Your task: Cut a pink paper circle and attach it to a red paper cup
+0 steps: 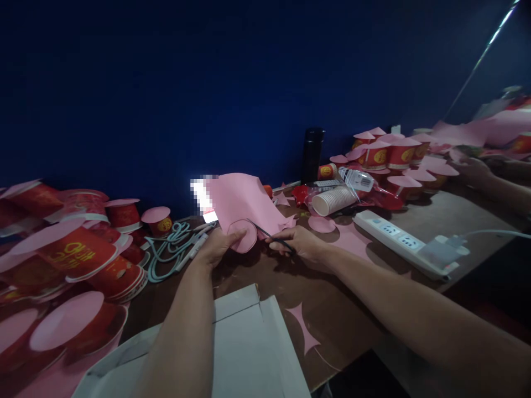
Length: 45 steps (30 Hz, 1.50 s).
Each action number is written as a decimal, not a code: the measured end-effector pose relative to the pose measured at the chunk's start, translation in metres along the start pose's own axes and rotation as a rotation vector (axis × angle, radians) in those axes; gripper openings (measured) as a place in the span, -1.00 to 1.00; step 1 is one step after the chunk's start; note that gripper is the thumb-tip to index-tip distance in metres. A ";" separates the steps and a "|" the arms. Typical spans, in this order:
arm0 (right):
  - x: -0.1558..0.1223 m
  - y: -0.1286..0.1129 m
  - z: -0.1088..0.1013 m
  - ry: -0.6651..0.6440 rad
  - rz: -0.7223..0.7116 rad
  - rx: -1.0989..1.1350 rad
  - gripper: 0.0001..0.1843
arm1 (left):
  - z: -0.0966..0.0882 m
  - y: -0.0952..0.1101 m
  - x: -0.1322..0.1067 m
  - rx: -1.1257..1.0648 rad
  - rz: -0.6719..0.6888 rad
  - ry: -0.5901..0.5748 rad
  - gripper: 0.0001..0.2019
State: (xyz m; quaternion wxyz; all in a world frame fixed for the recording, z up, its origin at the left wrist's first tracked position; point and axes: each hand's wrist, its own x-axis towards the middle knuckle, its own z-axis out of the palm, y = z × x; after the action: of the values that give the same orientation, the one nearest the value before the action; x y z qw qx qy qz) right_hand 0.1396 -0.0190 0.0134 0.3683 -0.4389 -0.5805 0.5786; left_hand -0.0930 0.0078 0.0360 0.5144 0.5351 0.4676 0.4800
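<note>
A pink paper sheet (244, 196) stands up from the table, curving a little, with a round outline on its lower part. My left hand (218, 243) pinches the sheet at that circle, thumb on the front. In my right hand (301, 243) is a pair of dark scissors (284, 243), fingers closed on the handles. The blades reach left to the edge of the circle; whether they are apart is too small to tell. Just right of the scissors lie a loose pink disc (322, 224) and a pink paper offcut (350, 240).
Red paper cups (93, 249) with pink discs crowd the left; more red cups (402, 152) stand at the back right. A power strip (400, 243), a black bottle (313, 155), bagged cups (334, 200), a coiled cable (166, 254) and white cardboard (253, 342) surround me. Another person's hand (475, 171) is at right.
</note>
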 end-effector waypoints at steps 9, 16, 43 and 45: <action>-0.005 -0.008 0.000 -0.003 -0.005 -0.030 -0.40 | 0.008 -0.008 0.011 -0.247 -0.072 0.088 -0.54; -0.003 -0.001 0.001 -0.025 0.040 -0.014 -0.38 | 0.015 -0.016 0.018 -0.187 -0.018 0.251 -0.49; -0.006 -0.007 0.000 -0.158 -0.006 -0.046 -0.39 | 0.013 0.000 0.009 -0.093 -0.064 0.138 -0.47; -0.007 -0.008 0.000 -0.139 0.005 -0.043 -0.40 | 0.014 0.001 0.008 -0.105 -0.067 0.126 -0.48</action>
State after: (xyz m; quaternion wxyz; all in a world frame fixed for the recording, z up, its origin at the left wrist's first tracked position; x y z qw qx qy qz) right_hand 0.1409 -0.0249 0.0222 0.3161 -0.4070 -0.6159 0.5959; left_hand -0.0787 0.0141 0.0369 0.5271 0.4603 0.4908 0.5190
